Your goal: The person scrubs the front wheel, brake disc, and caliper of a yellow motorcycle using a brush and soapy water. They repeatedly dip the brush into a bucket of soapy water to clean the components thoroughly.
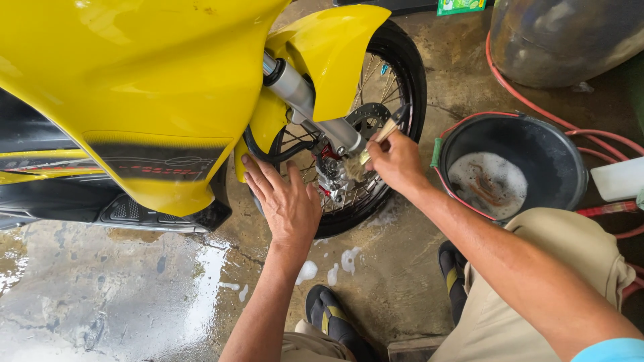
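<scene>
Crouching over wet concrete, a person works at the front wheel (376,121) of a yellow motorbike (134,87), seen from the head camera. The right hand (396,161) has its grip pinched around a small brush (376,141); the wooden handle pokes out above the fingers and the bristles press into the hub beside the brake disc. How far the bristles reach is hard to make out, since they blur into the foam and spokes. The left hand (285,201) lies flat with fingers spread, resting against the near left part of the tyre just beside the yellow panel; its fingertips hide the tyre's edge. The mudguard (329,53) covers the top of the wheel, and the bike's body is cut off at the left and top edges. To the right sits a black bucket (570,174) with soapy water at its bottom, a red hose (537,107) curving around it. A white container (620,177) is cut off at the right edge. Foam blobs (335,265) dot the floor near two dark sandals (332,318).
</scene>
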